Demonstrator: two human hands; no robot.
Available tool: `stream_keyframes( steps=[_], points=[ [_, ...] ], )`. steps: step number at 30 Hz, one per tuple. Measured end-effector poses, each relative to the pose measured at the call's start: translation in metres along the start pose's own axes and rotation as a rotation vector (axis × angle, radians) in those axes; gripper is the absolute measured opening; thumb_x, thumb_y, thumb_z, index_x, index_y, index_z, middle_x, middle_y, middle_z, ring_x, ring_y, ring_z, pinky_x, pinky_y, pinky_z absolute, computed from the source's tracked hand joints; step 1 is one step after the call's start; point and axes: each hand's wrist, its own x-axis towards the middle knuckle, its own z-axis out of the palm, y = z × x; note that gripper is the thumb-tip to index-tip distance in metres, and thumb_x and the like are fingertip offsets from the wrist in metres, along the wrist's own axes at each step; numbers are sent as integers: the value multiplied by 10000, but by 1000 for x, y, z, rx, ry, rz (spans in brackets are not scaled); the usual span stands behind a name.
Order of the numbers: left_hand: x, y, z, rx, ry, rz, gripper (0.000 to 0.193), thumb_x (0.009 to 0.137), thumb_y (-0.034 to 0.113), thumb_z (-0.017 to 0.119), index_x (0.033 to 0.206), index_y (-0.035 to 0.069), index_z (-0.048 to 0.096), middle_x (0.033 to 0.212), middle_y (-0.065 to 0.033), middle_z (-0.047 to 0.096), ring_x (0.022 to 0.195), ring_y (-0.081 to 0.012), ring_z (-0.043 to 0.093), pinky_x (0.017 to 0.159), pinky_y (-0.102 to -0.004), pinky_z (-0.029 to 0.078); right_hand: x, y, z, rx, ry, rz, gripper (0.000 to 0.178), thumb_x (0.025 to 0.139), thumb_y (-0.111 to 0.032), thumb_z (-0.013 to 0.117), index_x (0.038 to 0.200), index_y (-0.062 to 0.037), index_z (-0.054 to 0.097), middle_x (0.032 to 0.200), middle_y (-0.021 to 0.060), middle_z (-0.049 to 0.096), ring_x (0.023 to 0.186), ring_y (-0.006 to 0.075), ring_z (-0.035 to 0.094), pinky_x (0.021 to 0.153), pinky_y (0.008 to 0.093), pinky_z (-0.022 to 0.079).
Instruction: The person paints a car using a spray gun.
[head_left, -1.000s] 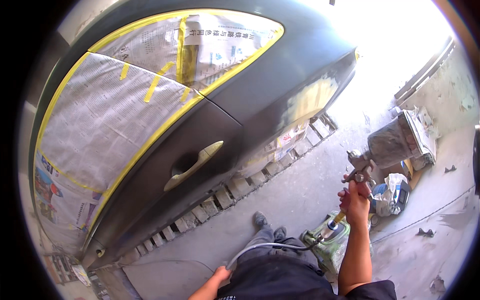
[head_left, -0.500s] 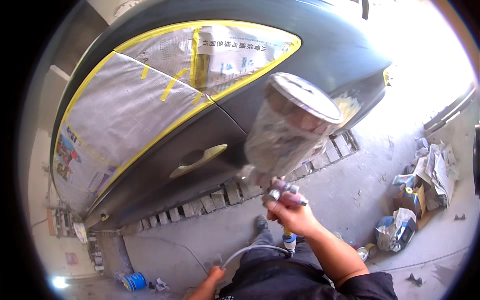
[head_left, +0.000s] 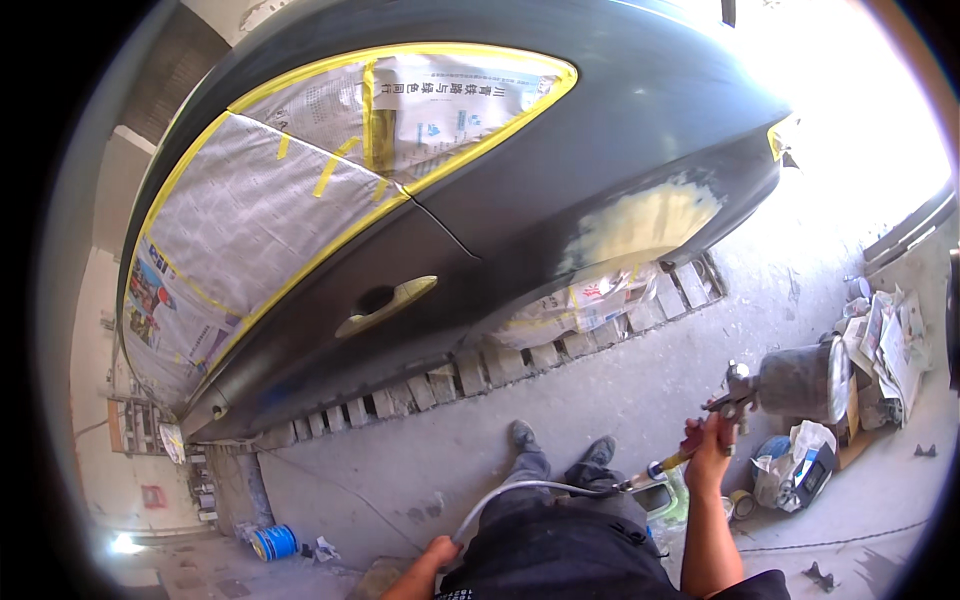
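My right hand (head_left: 708, 450) is wrapped round the handle of a spray gun (head_left: 738, 388), out to the right of my body. Its large cup (head_left: 803, 383) lies tipped sideways, pointing right. From the gun's handle a grey air hose (head_left: 520, 486) curves across my waist to my left hand (head_left: 438, 553), whose fingers are closed on it. Ahead stands a dark grey car body (head_left: 480, 180). Its windows are covered with masking paper (head_left: 245, 200) edged in yellow tape. A pale sanded patch (head_left: 650, 220) shows on the rear panel, well apart from the gun.
A slatted floor grate (head_left: 470, 375) runs along under the car. Right of me lie a pile of papers (head_left: 885, 345), a plastic bag (head_left: 800, 455) and cans. A blue can (head_left: 273, 542) stands at lower left. The hose trails over the floor.
My right hand has swung the spray gun away from the car, to the right and down, and the cup has tipped over sideways. The pale patch is now uncovered. My left hand keeps the hose.
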Motion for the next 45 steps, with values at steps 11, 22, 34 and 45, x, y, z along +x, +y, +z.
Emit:
stream_keyframes(
  steps=[11, 22, 34, 45],
  points=[
    [-23, -19, 38, -84, 135, -18, 402, 836, 384, 489, 976, 52, 666, 1009, -201, 635, 954, -363, 607, 825, -446, 471, -66, 17, 67, -60, -630, 4, 354, 912, -76, 504, 1262, -44, 458, 831, 35, 544, 663, 46, 482, 510, 180, 345],
    [-37, 10, 320, -704, 44, 227, 374, 798, 404, 539, 976, 105, 677, 1026, -184, 636, 968, -369, 601, 815, -437, 481, -114, -20, 111, -186, -1084, -78, 384, 928, -87, 437, 1301, -5, 402, 856, 67, 552, 671, 80, 494, 578, 209, 408],
    [-44, -50, 302, -488, 98, 445, 368, 798, 408, 539, 965, 111, 679, 1014, -175, 642, 946, -367, 609, 792, -438, 491, -127, -20, 141, -210, -1096, -78, 412, 928, -204, 539, 1284, -25, 429, 762, 39, 578, 642, 81, 497, 567, 233, 411],
    [71, -119, 71, -425, 24, 502, 385, 770, 370, 608, 924, 22, 667, 826, -169, 659, 757, -304, 641, 688, -402, 498, -144, -52, 200, -409, -1062, -115, 157, 846, -95, 543, 979, -29, 594, 749, 45, 609, 717, 125, 587, 646, 268, 470]
  ],
)
